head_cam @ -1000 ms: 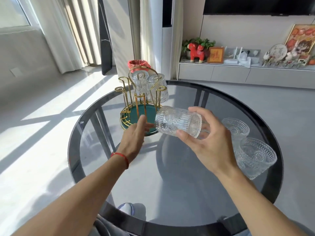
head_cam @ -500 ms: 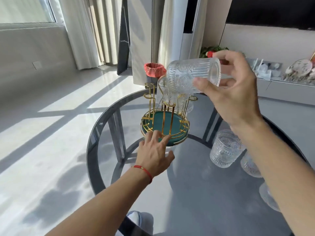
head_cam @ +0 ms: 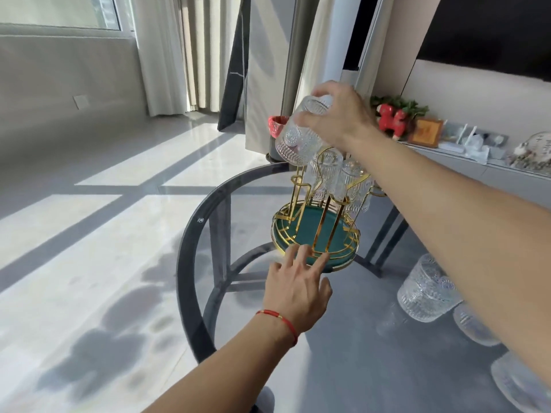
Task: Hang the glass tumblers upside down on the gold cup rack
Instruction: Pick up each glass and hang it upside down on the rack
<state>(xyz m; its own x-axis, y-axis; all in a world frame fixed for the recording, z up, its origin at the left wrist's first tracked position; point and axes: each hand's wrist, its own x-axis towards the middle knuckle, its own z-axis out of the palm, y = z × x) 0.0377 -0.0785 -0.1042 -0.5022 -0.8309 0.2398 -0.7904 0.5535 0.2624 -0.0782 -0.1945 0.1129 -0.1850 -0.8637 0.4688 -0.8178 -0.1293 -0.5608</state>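
The gold cup rack (head_cam: 301,189) stands on its green round tray (head_cam: 307,231) at the far side of the round glass table (head_cam: 190,263). Two glass tumblers (head_cam: 340,180) hang upside down on its pegs. My right hand (head_cam: 337,114) grips another ribbed tumbler (head_cam: 295,135) by its base, mouth tilted downward, just above a free peg on the rack's left side. My left hand (head_cam: 298,287) rests with spread fingertips on the tray's near rim. Three more tumblers (head_cam: 426,293) stand on the table at the right, partly behind my right forearm.
The table's dark rim curves close on the left, with sunlit floor beyond it. A red bin (head_cam: 277,125) stands behind the rack. A low cabinet (head_cam: 507,180) with ornaments runs along the right wall.
My right hand has turned the tumbler from lying sideways to mouth-down and lowered it toward the rack's left peg. My left hand's fingertips have come onto the tray's rim.
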